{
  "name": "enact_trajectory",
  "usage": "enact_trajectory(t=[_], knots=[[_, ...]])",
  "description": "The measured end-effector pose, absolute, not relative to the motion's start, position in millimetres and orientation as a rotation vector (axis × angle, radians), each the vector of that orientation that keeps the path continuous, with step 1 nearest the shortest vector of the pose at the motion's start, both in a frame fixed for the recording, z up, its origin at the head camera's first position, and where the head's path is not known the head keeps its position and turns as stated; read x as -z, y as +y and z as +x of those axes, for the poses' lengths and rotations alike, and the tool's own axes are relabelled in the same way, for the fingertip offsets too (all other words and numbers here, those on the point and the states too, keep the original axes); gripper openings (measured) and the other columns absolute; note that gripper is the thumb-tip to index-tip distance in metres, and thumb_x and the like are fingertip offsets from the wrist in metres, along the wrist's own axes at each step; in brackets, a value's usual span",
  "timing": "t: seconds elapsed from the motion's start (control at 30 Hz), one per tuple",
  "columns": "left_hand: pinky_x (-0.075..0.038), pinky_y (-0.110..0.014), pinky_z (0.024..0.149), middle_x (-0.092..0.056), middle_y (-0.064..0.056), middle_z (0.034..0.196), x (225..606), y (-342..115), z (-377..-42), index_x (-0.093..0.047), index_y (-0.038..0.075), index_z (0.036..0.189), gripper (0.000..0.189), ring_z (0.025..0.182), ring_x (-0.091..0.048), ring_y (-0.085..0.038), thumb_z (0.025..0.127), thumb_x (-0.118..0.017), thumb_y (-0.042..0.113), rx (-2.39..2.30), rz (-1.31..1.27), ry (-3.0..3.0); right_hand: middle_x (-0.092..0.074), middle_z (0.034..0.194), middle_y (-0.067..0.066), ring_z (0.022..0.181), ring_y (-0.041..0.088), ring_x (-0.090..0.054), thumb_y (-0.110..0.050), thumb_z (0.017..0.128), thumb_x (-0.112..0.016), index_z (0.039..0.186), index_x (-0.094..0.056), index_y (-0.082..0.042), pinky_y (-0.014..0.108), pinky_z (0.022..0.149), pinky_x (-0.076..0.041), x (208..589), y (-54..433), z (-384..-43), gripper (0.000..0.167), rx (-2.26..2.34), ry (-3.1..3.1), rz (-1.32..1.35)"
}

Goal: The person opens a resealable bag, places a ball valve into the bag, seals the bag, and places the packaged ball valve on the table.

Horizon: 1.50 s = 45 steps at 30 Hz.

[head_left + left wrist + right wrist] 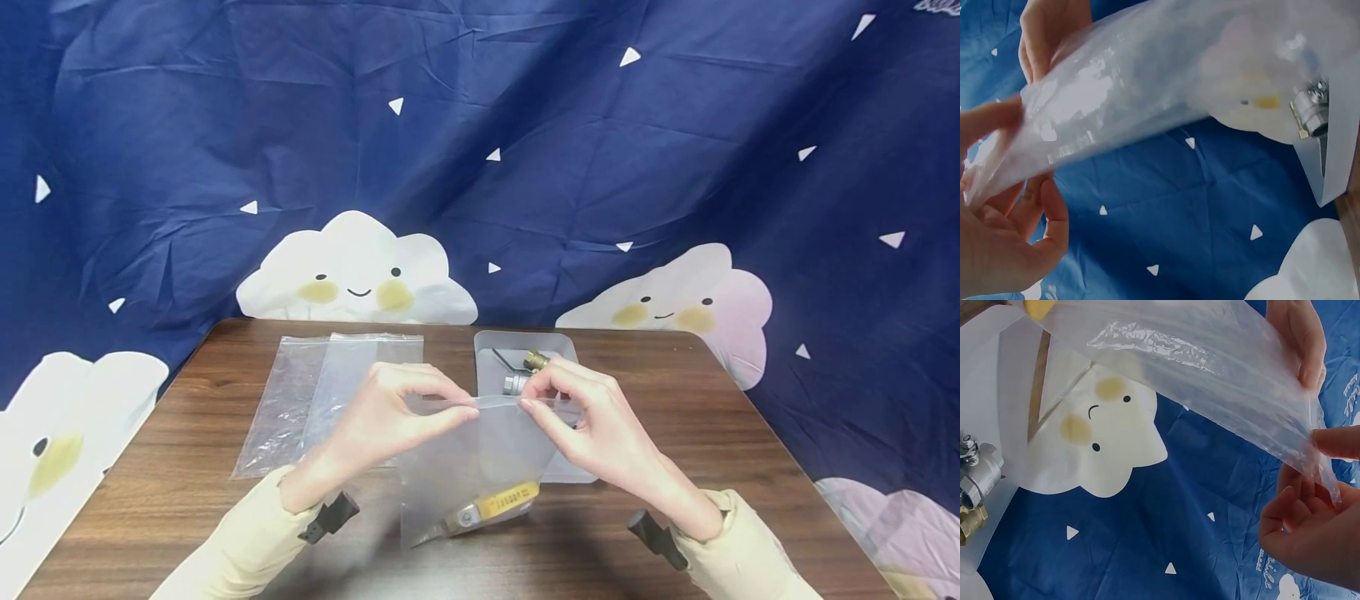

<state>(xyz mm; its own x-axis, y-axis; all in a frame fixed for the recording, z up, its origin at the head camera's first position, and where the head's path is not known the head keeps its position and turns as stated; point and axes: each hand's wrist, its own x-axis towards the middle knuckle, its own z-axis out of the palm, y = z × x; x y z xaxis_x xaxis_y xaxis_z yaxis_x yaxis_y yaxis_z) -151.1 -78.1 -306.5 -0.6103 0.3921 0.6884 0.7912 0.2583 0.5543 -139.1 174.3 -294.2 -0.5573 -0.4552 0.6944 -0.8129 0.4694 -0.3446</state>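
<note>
A clear plastic zip bag hangs upright between my hands, over the front of the table. My left hand pinches its top edge left of the middle, thumb against fingers. Further right along that edge, my right hand pinches it too. Low in the bag lies what looks like a valve with a yellow lever handle, tilted and partly blurred by the plastic. In the right wrist view the bag stretches away from the right hand's thumb and curled fingers. Both wrist views show the two hands close together at the bag's mouth.
Behind the bag stands a whitish plastic tray, partly hidden, holding a silver valve and a brass fitting. Two flat clear zip bags overlap on the wooden table at left. A blue cloth with clouds hangs behind.
</note>
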Motion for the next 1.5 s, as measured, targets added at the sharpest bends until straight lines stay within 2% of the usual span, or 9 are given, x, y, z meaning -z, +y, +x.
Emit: enact_trajectory(t=[0.13, 0.4, 0.63, 0.83, 1.07, 1.23, 1.5], knots=[[-0.053, -0.016, 0.067, -0.076, 0.006, 0.079, 306.7, -74.9, -150.8, -0.079, 0.017, 0.085, 0.009, 0.074, -0.069, -0.002, 0.082, -0.079, 0.009, 1.294, -1.096, -2.103, -0.062, 0.080, -0.012, 0.075, 0.000, -0.054, -0.006, 0.082, -0.078, 0.092, -0.070, -0.022, 0.016, 0.067, -0.043, 292.6, 172.6, -140.3, 0.020, -0.942, -2.222, 1.091], [-0.057, -0.019, 0.072, -0.075, 0.002, 0.077, 308.0, -70.2, -150.9, -0.077, 0.015, 0.085, 0.010, 0.074, -0.070, -0.004, 0.081, -0.077, 0.005, 1.296, -1.137, -2.043, -0.061, 0.077, -0.010, 0.074, 0.000, -0.052, -0.002, 0.084, -0.074, 0.086, -0.069, -0.019, 0.013, 0.066, -0.043, 293.1, 166.0, -140.5, 0.018, -0.969, -2.189, 1.158], [-0.053, -0.014, 0.069, -0.076, 0.009, 0.080, 305.4, -67.7, -150.1, -0.079, 0.018, 0.086, 0.007, 0.075, -0.069, 0.001, 0.080, -0.082, 0.015, 1.240, -1.093, -2.114, -0.060, 0.077, -0.011, 0.074, -0.001, -0.052, -0.004, 0.084, -0.074, 0.085, -0.069, -0.020, 0.014, 0.066, -0.045, 293.4, 165.3, -139.6, 0.016, -0.974, -2.209, 1.127], [-0.052, -0.015, 0.066, -0.075, 0.010, 0.077, 306.0, -67.3, -150.2, -0.079, 0.018, 0.084, 0.009, 0.073, -0.068, 0.002, 0.081, -0.079, 0.010, 1.188, -1.117, -2.106, -0.060, 0.078, -0.011, 0.074, 0.000, -0.051, -0.004, 0.084, -0.073, 0.085, -0.068, -0.020, 0.012, 0.066, -0.042, 293.8, 164.0, -140.9, 0.016, -0.925, -2.169, 1.173], [-0.052, -0.018, 0.064, -0.074, 0.009, 0.076, 307.2, -68.3, -150.9, -0.078, 0.018, 0.083, 0.009, 0.071, -0.067, 0.000, 0.081, -0.079, 0.009, 1.140, -1.145, -2.061, -0.054, 0.074, -0.011, 0.072, 0.001, -0.047, -0.006, 0.085, -0.073, 0.084, -0.066, -0.018, 0.015, 0.069, -0.037, 293.9, 163.2, -141.4, 0.014, -0.822, -2.132, 1.181], [-0.053, -0.016, 0.069, -0.075, 0.008, 0.077, 309.1, -72.0, -151.7, -0.077, 0.018, 0.083, 0.008, 0.074, -0.069, -0.002, 0.080, -0.081, 0.011, 1.129, -1.115, -2.052, -0.055, 0.071, -0.011, 0.069, 0.000, -0.046, -0.018, 0.085, -0.077, 0.079, -0.063, -0.019, 0.017, 0.069, -0.035, 294.8, 167.5, -141.7, 0.015, -0.802, -2.139, 1.099], [-0.052, -0.014, 0.069, -0.074, 0.010, 0.075, 310.9, -82.2, -151.6, -0.077, 0.020, 0.079, 0.009, 0.072, -0.068, -0.001, 0.076, -0.085, 0.015, 1.153, -1.037, -2.054, -0.041, 0.058, -0.012, 0.057, -0.003, -0.034, -0.048, 0.084, -0.074, 0.065, -0.056, -0.023, 0.016, 0.062, -0.026, 295.6, 176.8, -143.8, 0.036, -0.825, -2.129, 1.001]])
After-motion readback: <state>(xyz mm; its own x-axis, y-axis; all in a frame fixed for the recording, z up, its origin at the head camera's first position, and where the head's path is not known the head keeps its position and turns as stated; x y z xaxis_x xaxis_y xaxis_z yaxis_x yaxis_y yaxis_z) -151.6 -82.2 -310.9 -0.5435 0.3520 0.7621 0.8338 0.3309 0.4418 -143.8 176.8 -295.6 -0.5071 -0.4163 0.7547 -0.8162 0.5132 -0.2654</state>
